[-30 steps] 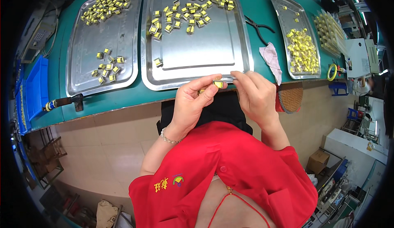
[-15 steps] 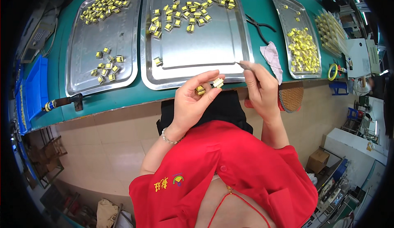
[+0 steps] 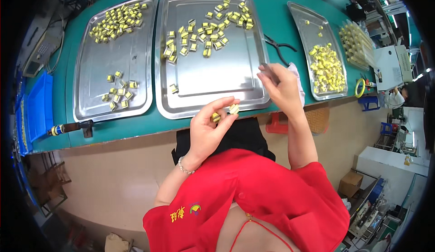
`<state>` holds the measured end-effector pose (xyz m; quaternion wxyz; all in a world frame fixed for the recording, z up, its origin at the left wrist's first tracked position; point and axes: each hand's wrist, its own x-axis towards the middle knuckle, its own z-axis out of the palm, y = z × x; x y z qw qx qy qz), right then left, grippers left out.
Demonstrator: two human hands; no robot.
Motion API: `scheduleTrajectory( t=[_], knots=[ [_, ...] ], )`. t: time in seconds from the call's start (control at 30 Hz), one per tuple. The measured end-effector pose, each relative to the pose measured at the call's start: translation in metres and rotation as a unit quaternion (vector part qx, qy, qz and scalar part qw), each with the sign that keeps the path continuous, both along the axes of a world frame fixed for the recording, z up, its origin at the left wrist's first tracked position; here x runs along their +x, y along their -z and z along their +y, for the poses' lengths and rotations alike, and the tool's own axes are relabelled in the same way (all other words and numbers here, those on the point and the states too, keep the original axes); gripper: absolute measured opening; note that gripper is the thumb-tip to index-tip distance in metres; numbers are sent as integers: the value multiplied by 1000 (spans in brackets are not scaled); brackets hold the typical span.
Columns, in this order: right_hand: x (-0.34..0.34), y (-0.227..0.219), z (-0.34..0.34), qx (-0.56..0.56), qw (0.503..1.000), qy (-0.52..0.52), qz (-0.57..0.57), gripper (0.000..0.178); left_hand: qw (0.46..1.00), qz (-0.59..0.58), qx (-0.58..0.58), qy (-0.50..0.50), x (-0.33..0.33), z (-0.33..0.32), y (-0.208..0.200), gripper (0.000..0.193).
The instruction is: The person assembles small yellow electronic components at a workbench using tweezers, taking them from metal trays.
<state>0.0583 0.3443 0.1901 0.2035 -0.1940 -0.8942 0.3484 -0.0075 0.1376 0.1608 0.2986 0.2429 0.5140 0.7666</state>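
My left hand (image 3: 206,127) pinches a small yellow-wrapped transformer (image 3: 234,109) between thumb and fingertips. A second transformer (image 3: 215,117) sits deeper in the same hand, against the curled fingers. My right hand (image 3: 284,89) is raised to the right, apart from the left, with a thin dark grey metal tool (image 3: 270,74) in its fingers; its exact kind is hard to make out. Both hands are by the near edge of the middle metal tray (image 3: 217,77), which bears many similar transformers in its far half and a single one (image 3: 174,88) near its left side.
A left metal tray (image 3: 97,61) holds two groups of transformers. A right tray (image 3: 306,34) carries a heap of yellow parts. Between trays lie black-handled pliers (image 3: 280,46) and a pale cloth (image 3: 297,77). A blue bin (image 3: 40,107) and a dark-handled tool (image 3: 70,127) are at left.
The view has shifted, so the trays appear lower. My right hand has moved farther from me, and its tool is turned differently. My left hand keeps its hold on the transformers.
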Motion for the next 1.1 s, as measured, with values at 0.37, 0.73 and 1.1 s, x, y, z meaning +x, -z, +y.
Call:
scheduleTrajectory(
  t=[0.37, 0.73, 1.1],
  knots=[
    [-79, 8, 52, 141, 990, -29, -10, 16, 1000, 5, -14, -22, -17, -1, -4, 30],
    [-149, 14, 87, 255, 947, -20, -196, 58, 999, 12, -10, -45, -22, 0, 0, 29],
    [-105, 13, 68, 192, 961, -95, -174, 47, 998, 13, 5, -56, -23, -2, 1, 30]
  ],
)
